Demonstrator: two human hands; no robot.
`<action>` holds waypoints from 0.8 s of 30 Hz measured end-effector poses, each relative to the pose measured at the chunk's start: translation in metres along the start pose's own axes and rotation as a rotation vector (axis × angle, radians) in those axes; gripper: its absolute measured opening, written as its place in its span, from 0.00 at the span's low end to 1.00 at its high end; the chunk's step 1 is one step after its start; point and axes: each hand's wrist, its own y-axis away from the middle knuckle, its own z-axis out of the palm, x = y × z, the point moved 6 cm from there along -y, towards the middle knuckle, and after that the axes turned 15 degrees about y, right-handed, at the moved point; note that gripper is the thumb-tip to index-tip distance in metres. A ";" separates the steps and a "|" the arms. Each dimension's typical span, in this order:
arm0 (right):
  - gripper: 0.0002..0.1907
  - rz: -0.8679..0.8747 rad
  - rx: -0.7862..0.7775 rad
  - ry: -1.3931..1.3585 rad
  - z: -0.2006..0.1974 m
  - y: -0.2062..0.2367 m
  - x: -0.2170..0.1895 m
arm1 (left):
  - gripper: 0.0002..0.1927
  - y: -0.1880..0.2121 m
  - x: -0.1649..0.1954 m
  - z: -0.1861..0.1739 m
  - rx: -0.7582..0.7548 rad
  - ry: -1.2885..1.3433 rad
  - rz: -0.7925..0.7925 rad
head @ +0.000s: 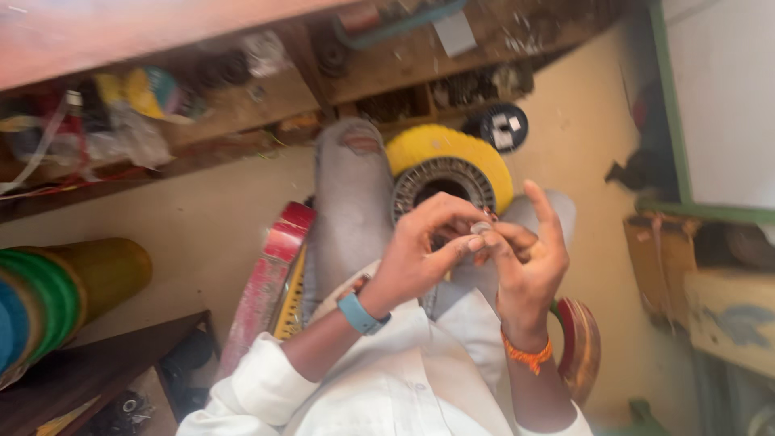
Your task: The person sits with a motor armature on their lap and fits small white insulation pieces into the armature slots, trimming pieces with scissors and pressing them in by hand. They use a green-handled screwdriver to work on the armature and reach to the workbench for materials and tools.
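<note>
I pinch a small metallic piece (481, 228) between the fingertips of my left hand (420, 254) and right hand (529, 258), both closed on it above my lap, just near of the yellow wire spool (452, 165) by my knee. It looks light, hard and slippery, blurred in detail, best held at its edges; the spool's black ribbed core looks rigid plastic.

Cream floor (202, 218) carried red-yellow flat packs (270, 274) leaning by left knee, coloured spools (56, 291) at left edge, black reel (502, 127) near wooden shelf (242, 113).
</note>
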 end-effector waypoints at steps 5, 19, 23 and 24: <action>0.18 -0.133 -0.043 0.276 0.021 -0.015 -0.050 | 0.07 0.000 -0.010 -0.015 0.109 0.530 -0.054; 0.11 -1.080 -0.234 0.855 0.222 -0.165 -0.176 | 0.11 0.013 0.033 -0.142 0.562 0.246 0.069; 0.09 -1.037 -0.074 1.121 0.246 -0.176 -0.166 | 0.08 0.016 0.050 -0.153 0.533 0.261 0.134; 0.10 -1.000 -0.061 1.158 0.245 -0.178 -0.162 | 0.08 0.016 0.053 -0.156 0.518 0.266 0.166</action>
